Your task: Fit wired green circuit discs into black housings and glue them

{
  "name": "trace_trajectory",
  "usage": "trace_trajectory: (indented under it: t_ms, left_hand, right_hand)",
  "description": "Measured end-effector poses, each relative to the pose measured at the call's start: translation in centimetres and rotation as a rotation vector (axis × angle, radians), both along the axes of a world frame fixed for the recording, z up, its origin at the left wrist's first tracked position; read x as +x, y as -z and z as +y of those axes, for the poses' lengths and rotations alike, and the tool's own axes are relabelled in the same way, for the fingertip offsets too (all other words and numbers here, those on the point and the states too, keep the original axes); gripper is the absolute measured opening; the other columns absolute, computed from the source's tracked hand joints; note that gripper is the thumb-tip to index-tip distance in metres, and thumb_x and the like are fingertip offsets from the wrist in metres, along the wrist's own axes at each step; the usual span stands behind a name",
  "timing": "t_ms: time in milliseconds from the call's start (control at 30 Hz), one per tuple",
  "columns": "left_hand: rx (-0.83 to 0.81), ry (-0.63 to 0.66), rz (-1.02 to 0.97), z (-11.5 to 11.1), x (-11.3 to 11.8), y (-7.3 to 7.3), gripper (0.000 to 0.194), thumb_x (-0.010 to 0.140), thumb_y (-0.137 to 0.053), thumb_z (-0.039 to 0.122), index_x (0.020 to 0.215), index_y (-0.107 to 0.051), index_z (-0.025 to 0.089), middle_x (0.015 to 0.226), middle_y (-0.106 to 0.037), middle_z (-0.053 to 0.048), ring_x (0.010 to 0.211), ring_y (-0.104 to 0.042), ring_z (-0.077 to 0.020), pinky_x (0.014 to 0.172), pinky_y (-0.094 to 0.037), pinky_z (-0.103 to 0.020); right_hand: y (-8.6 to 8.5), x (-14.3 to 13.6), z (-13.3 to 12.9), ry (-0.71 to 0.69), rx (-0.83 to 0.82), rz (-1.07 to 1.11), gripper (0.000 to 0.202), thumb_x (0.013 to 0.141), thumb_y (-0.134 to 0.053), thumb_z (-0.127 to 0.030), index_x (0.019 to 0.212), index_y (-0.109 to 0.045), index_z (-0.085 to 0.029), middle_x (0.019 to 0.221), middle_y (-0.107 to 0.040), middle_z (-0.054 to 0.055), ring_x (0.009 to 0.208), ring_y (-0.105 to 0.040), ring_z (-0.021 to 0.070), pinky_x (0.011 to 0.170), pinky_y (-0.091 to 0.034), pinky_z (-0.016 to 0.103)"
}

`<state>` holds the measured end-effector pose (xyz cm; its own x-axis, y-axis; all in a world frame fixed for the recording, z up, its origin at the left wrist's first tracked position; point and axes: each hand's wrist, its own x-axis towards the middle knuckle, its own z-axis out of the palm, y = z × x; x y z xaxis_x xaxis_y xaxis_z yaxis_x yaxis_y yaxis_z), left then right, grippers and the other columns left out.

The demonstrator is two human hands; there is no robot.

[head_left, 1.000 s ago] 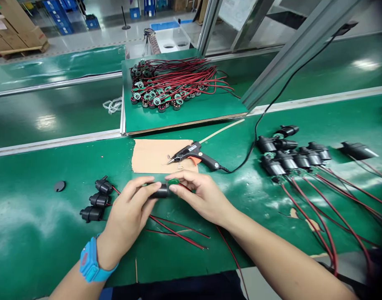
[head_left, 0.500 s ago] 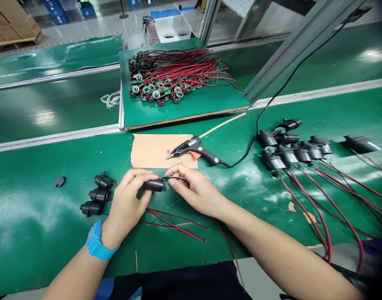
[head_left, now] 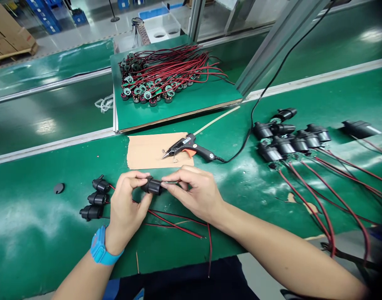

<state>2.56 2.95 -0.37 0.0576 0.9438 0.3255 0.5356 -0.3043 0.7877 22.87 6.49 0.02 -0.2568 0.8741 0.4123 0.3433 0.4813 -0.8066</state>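
My left hand [head_left: 128, 200], with a blue band on its wrist, grips a short black plastic housing [head_left: 152, 186] lying sideways. Its right end faces my right hand [head_left: 193, 189], whose thumb and fingers pinch a small thin circuit board [head_left: 169, 182] at that end. The fingers hide most of the board, and I cannot tell how far it sits inside. Red wire [head_left: 210, 250] hangs below my right hand. Left of my hands lie three similar black housings [head_left: 98, 198], their wires [head_left: 178, 223] running right beneath my hands.
A glue gun [head_left: 189, 148] rests on cardboard [head_left: 143, 152] beyond my hands, its black cord rising right. Behind it, a raised green board [head_left: 184, 109] carries many wired parts [head_left: 166, 79]. Several wired housings [head_left: 284, 143] lie right; a black disc [head_left: 59, 188] lies left.
My right hand has brought the circuit board against the housing's end, and the gap between them has closed. The housing has turned slightly in my left hand. The view has shifted a little.
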Motion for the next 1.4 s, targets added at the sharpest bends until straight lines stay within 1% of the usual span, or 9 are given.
trace_trajectory:
  t_ms: [167,400,500,600,767,933,1100,1233,1400]
  left_hand:
    - [-0.045,0.011,-0.030,0.1,-0.2,-0.1,0.027,0.086,-0.071,0.014,0.106,-0.054,0.021,0.113,-0.059,-0.006,0.104,-0.069,-0.0191,0.084,-0.062,-0.032]
    - [0.127,-0.054,0.245,0.2,0.5,-1.0,0.027,0.087,-0.070,0.010,0.110,-0.064,0.024,0.102,-0.058,-0.003,0.088,-0.061,-0.0156,0.076,-0.056,-0.030]
    - [-0.084,0.030,0.024,0.3,0.3,-0.9,0.031,0.082,-0.079,0.019,0.108,-0.061,0.022,0.100,-0.057,-0.002,0.078,-0.058,-0.0132,0.063,-0.051,-0.025]
    - [-0.293,0.168,-0.183,0.4,0.0,-0.7,0.032,0.086,-0.077,0.026,0.112,-0.057,0.022,0.110,-0.062,-0.006,0.081,-0.062,-0.0137,0.066,-0.053,-0.026]
    - [-0.336,0.123,-0.202,0.7,-0.5,-0.8,0.029,0.091,-0.071,0.027,0.118,-0.060,0.022,0.114,-0.065,-0.006,0.080,-0.062,-0.0122,0.074,-0.055,-0.028]
    - [-0.437,0.208,-0.284,1.0,-1.3,-1.1,0.030,0.093,-0.069,0.027,0.121,-0.061,0.021,0.111,-0.069,-0.009,0.093,-0.070,-0.0183,0.082,-0.059,-0.032]
    - [-0.124,0.170,0.085,1.3,-1.8,-1.4,0.027,0.095,-0.066,0.023,0.122,-0.066,0.022,0.121,-0.071,-0.010,0.103,-0.071,-0.0217,0.086,-0.062,-0.035]
    - [0.088,0.306,0.501,1.2,-1.9,-1.0,0.030,0.098,-0.059,0.018,0.127,-0.065,0.022,0.118,-0.074,-0.009,0.110,-0.070,-0.0235,0.096,-0.060,-0.040]
    - [0.105,0.332,0.524,1.2,-2.3,-0.7,0.035,0.099,-0.057,0.017,0.133,-0.061,0.023,0.122,-0.071,-0.009,0.111,-0.068,-0.0228,0.096,-0.060,-0.040]
  right_hand:
    - [-0.2,-0.1,0.0,0.020,0.064,-0.034,0.012,0.092,-0.069,-0.028,0.091,-0.078,-0.019,0.056,-0.047,-0.005,0.055,-0.051,0.0105,0.054,-0.042,0.025]
    - [0.2,-0.3,0.4,0.044,0.165,-0.086,0.012,0.092,-0.068,-0.025,0.091,-0.077,-0.017,0.063,-0.061,-0.001,0.057,-0.056,0.0111,0.056,-0.045,0.025]
    - [0.3,-0.3,0.6,0.039,0.165,-0.102,0.012,0.093,-0.067,-0.025,0.090,-0.076,-0.018,0.067,-0.065,0.001,0.058,-0.057,0.0113,0.057,-0.046,0.026]
    - [0.4,-0.2,0.8,0.038,0.147,-0.117,0.012,0.093,-0.065,-0.024,0.090,-0.075,-0.019,0.068,-0.066,0.000,0.057,-0.057,0.0115,0.056,-0.046,0.026]
    - [0.4,-0.1,0.9,0.054,0.266,-0.197,0.013,0.093,-0.064,-0.024,0.088,-0.075,-0.018,0.072,-0.069,0.002,0.060,-0.059,0.0124,0.061,-0.048,0.028]
    - [0.1,0.0,1.1,0.013,0.072,-0.104,0.014,0.095,-0.064,-0.027,0.092,-0.075,-0.019,0.067,-0.064,0.000,0.059,-0.056,0.0122,0.059,-0.048,0.027]
    - [1.1,0.2,1.6,-0.045,0.015,-0.107,0.017,0.094,-0.065,-0.029,0.107,-0.072,-0.020,0.091,-0.072,0.005,0.069,-0.062,0.0138,0.070,-0.054,0.031]
    - [2.3,0.1,1.9,-0.179,-0.087,-0.254,0.032,0.091,-0.061,-0.013,0.123,-0.064,-0.018,0.107,-0.074,0.009,0.085,-0.068,0.0177,0.083,-0.056,0.035]
    - [2.1,0.2,1.9,-0.210,-0.175,-0.217,0.028,0.092,-0.059,-0.011,0.118,-0.067,-0.016,0.097,-0.073,0.007,0.077,-0.066,0.0150,0.076,-0.053,0.030]
